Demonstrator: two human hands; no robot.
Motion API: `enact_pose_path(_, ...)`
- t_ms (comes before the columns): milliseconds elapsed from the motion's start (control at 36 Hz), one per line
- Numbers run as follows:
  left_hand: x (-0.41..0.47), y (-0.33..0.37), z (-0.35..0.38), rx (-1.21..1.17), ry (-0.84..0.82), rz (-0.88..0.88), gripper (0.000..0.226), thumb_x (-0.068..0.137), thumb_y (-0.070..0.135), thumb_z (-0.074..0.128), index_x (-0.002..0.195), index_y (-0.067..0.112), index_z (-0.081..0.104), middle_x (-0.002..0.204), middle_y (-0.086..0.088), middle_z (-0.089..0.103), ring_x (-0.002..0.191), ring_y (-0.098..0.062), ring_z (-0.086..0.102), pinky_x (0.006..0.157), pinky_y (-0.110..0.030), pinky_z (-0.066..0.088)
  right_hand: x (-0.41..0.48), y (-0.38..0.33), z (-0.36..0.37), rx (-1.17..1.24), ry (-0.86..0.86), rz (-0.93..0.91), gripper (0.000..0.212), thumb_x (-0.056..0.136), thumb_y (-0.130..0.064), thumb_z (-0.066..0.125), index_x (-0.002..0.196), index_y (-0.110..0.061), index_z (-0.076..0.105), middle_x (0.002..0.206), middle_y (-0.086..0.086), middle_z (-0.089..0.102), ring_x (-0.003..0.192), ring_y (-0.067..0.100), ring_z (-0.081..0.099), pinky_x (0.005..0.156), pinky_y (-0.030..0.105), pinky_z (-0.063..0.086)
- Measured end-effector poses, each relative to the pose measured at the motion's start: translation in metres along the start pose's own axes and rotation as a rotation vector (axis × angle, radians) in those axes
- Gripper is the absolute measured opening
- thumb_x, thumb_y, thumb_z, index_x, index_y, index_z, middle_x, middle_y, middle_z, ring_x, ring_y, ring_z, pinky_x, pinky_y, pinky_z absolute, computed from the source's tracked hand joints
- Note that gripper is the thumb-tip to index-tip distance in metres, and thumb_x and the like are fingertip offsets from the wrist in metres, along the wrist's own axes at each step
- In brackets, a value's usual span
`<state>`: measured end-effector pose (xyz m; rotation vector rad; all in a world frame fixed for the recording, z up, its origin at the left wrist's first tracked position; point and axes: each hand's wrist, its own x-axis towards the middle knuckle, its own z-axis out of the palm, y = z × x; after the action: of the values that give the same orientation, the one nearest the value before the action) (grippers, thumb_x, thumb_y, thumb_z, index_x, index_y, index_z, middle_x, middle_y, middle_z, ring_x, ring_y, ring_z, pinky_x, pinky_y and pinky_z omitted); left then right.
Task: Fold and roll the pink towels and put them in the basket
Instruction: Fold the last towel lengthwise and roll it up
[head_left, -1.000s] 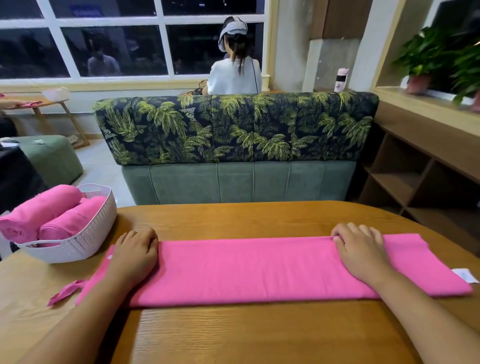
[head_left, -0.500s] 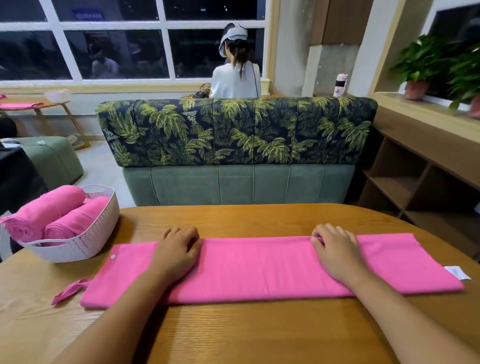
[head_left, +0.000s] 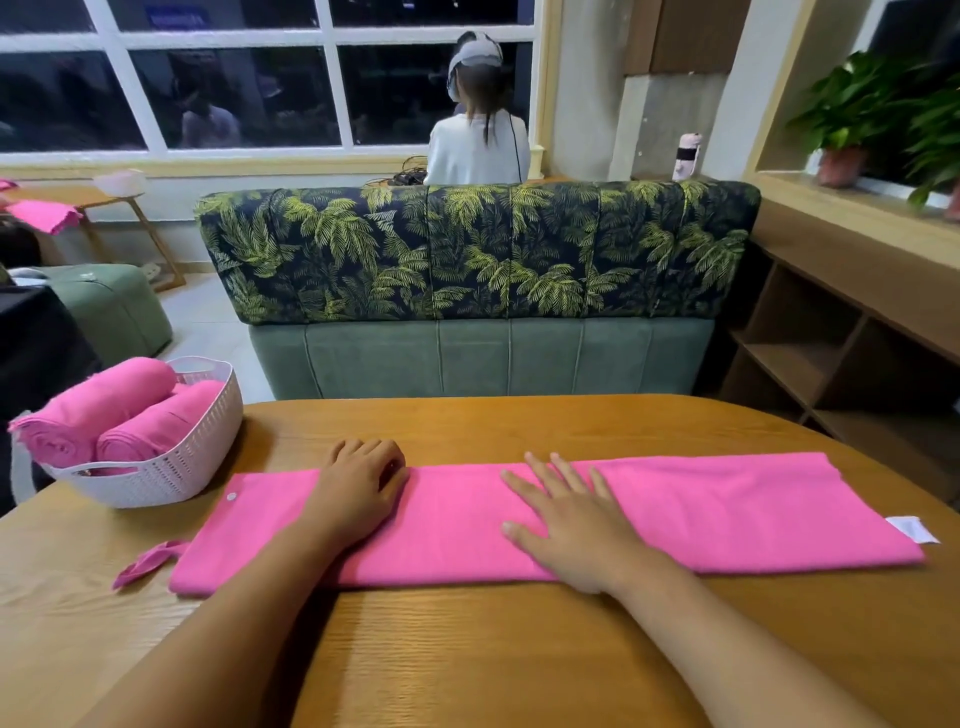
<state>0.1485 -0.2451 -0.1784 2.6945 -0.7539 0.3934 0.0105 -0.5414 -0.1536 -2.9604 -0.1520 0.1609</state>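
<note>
- A person at a round-edged wooden counter (head_left: 467, 649) presses both hands onto a pink towel (head_left: 727, 509), which lies folded into one long, narrow strip running left to right across the counter.
- The left hand (head_left: 358, 493) rests palm-down on the strip's left part, fingers curled at the far edge; it grips nothing that can be seen.
- The right hand (head_left: 571, 525) lies flat and open near the strip's middle, fingers spread, pinning or smoothing the cloth.
- Folding of this towel looks complete: the strip lies flat with even edges. Rolling has not begun, as neither end is turned over.
- A white care label (head_left: 912, 529) sticks out at the strip's right end; a small snap button (head_left: 231, 496) shows near its left end, and a loose pink loop (head_left: 148, 561) trails off the left corner onto the counter.
- A white perforated plastic basket (head_left: 171, 475) stands at the counter's left edge, just beyond the towel's left end and apart from it.
- Inside the basket lie two rolled pink towels (head_left: 119, 421), side by side, their spiral ends pointing toward the near left and overhanging the rim.
- By this count, two towels appear finished and stored, and a third is midway: folded, yet to be rolled and placed.
- Another pink cloth (head_left: 44, 215) lies on a small side table at far left; whether it belongs to the task cannot be told.
</note>
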Motion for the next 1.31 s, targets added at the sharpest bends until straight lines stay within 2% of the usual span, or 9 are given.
enact_pose_path(361, -0.005, -0.049, -0.037, 0.128, -0.011, -0.035, 0.040, 0.093, 0.066, 0.038, 0.088, 0.030, 0.055, 0.072, 0.013, 0.058, 0.081, -0.018, 0.056, 0.093, -0.043, 0.042, 0.001, 0.001, 0.003, -0.033, 0.015, 0.023, 0.083, 0.090, -0.089, 0.011, 0.161, -0.051, -0.007, 0.172, -0.013, -0.016, 0.160, 0.020, -0.015, 0.126, 0.059, -0.008)
enact_pose_path(556, -0.013, -0.078, -0.055, 0.107, 0.105, -0.177, 0.028, 0.097, 0.041, 0.067, 0.088, 0.018, 0.055, 0.069, 0.000, 0.055, 0.070, -0.031, 0.054, 0.075, -0.042, 0.035, 0.001, 0.001, 0.004, -0.047, 0.016, 0.024, 0.082, 0.090, -0.088, 0.010, 0.162, -0.050, -0.007, 0.173, -0.012, -0.014, 0.160, 0.020, -0.014, 0.126, 0.060, -0.006)
enact_pose_path(750, -0.015, -0.088, -0.052, 0.368, 0.136, -0.184, 0.039, 0.095, 0.052, 0.065, 0.081, 0.018, 0.052, 0.079, -0.007, 0.065, 0.083, -0.035, 0.059, 0.076, -0.049, 0.040, -0.001, -0.001, 0.002, -0.045, 0.012, 0.030, 0.081, 0.092, -0.087, 0.012, 0.162, -0.050, -0.007, 0.172, -0.012, -0.015, 0.160, 0.020, -0.014, 0.126, 0.059, -0.008)
enact_pose_path(833, -0.017, -0.053, -0.055, 0.399, 0.169, -0.186, 0.036, 0.099, 0.048, 0.043, 0.086, 0.017, 0.058, 0.085, -0.007, 0.063, 0.085, -0.036, 0.059, 0.079, -0.049, 0.040, -0.001, -0.002, 0.002, -0.046, 0.007, 0.032, 0.081, 0.092, -0.087, 0.012, 0.162, -0.050, -0.006, 0.172, -0.012, -0.015, 0.160, 0.020, -0.014, 0.126, 0.059, -0.007)
enact_pose_path(917, -0.021, 0.023, -0.044, 0.150, 0.136, -0.075, 0.030, 0.095, 0.037, 0.041, 0.095, 0.019, 0.064, 0.097, -0.005, 0.067, 0.091, -0.035, 0.061, 0.083, -0.047, 0.045, 0.000, -0.003, 0.001, -0.043, -0.001, 0.036, 0.082, 0.092, -0.087, 0.012, 0.162, -0.050, -0.006, 0.172, -0.012, -0.015, 0.160, 0.020, -0.014, 0.126, 0.060, -0.007)
enact_pose_path(972, -0.028, 0.079, -0.027, -0.052, -0.016, 0.016, 0.039, 0.097, 0.042, 0.037, 0.111, 0.019, 0.066, 0.113, -0.004, 0.069, 0.105, -0.032, 0.062, 0.094, -0.046, 0.048, 0.000, -0.003, 0.001, -0.038, -0.005, 0.042, 0.082, 0.092, -0.087, 0.013, 0.162, -0.050, -0.005, 0.172, -0.012, -0.015, 0.160, 0.020, -0.014, 0.126, 0.060, -0.006)
enact_pose_path(1083, -0.042, 0.146, -0.005, 0.006, -0.305, 0.032, 0.053, 0.107, 0.050, 0.024, 0.157, 0.033, 0.034, 0.167, 0.007, 0.029, 0.155, -0.020, 0.023, 0.125, -0.050, 0.019, 0.000, -0.003, -0.001, -0.065, -0.012, 0.042, 0.081, 0.091, -0.087, 0.013, 0.161, -0.051, -0.008, 0.173, -0.011, -0.015, 0.160, 0.020, -0.013, 0.127, 0.060, -0.004)
enact_pose_path(1167, -0.046, 0.128, -0.013, 0.031, -0.414, -0.018, 0.056, 0.109, 0.054, 0.020, 0.163, 0.044, 0.010, 0.173, 0.013, 0.002, 0.160, -0.020, -0.001, 0.127, -0.053, 0.002, 0.000, -0.002, -0.001, -0.064, -0.023, 0.044, 0.087, 0.087, -0.091, 0.013, 0.161, -0.051, -0.008, 0.172, -0.011, -0.016, 0.160, 0.020, -0.014, 0.127, 0.059, -0.004)
enact_pose_path(1306, -0.059, 0.037, -0.041, 0.057, -0.522, -0.176, 0.065, 0.098, 0.077, 0.018, 0.157, 0.059, 0.002, 0.170, 0.017, -0.012, 0.159, -0.022, -0.012, 0.126, -0.055, -0.008, 0.000, 0.001, 0.000, -0.062, -0.030, 0.036, 0.093, 0.082, -0.096, 0.009, 0.161, -0.051, -0.009, 0.172, -0.011, -0.018, 0.159, 0.019, -0.016, 0.127, 0.058, -0.006)
